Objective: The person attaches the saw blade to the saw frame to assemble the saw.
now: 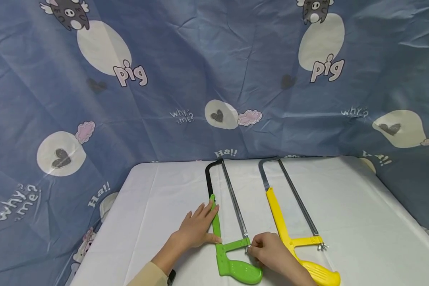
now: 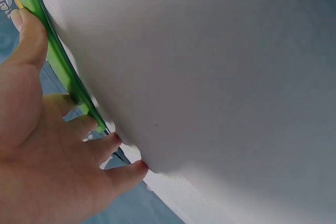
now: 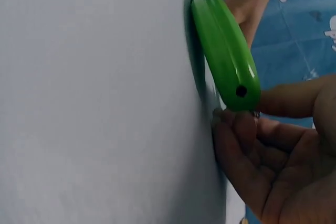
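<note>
A green-handled hacksaw (image 1: 245,271) lies flat on the white table, its black frame end and metal blade (image 1: 234,200) pointing away from me. My left hand (image 1: 196,228) rests on the saw's green frame bar with fingers spread and fairly straight; in the left wrist view the thumb touches the green bar (image 2: 63,72). At the near end of the blade, my right hand (image 1: 269,252) pinches the small metal wing nut (image 1: 248,249) with curled fingers. In the right wrist view the green handle (image 3: 228,51) hides most of that nut.
To the right lies a second hacksaw (image 1: 279,214) with a yellow handle, close beside my right hand, its wing nut (image 1: 322,247) showing. A blue patterned cloth (image 1: 186,91) hangs behind the white table (image 1: 164,190). A small black object (image 1: 171,277) shows near my left sleeve.
</note>
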A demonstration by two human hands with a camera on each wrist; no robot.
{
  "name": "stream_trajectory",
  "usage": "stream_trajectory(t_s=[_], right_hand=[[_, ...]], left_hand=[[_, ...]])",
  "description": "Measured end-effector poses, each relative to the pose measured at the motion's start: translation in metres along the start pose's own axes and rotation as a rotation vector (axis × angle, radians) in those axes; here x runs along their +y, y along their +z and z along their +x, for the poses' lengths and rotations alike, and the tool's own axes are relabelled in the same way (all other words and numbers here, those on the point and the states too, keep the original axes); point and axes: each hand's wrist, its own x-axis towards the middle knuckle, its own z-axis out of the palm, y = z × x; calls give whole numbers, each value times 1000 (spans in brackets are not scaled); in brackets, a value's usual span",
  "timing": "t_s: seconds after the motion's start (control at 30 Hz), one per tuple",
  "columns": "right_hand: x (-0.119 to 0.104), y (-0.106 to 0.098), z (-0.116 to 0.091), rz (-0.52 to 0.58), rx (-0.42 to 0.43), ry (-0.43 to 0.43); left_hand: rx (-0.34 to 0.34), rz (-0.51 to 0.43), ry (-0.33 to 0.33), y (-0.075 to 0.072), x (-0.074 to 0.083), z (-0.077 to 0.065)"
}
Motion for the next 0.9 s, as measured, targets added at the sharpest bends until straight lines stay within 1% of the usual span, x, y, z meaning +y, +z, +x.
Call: stream_trajectory(t_s=[0.1,0.2,0.27,0.37,0.43,0.47,0.53,0.6,0.9], right_hand=[[-5,2,-3,-99,48,-11],[-11,5,-7,-235,133,-46],[-14,8,-10,-367,205,-105],[-19,13,-13,-561,303,-217],[-21,15,-14,-670,342,-276],[-22,16,-14,-707,352,-295],[-24,16,-14,-754,353,-311],[-25,17,-13,-778,346,-316],[-24,19,-9,-829,317,-312]], left_hand=[[0,-1,0,-1,0,0],[-1,2,1,0,0,0],[-2,8,-2,1,0,0],[2,11,-1,1,0,1],[3,13,0,1,0,1],[4,13,1,1,-1,1],[4,11,3,1,-1,0],[2,11,4,1,-1,0],[3,19,2,0,1,0]])
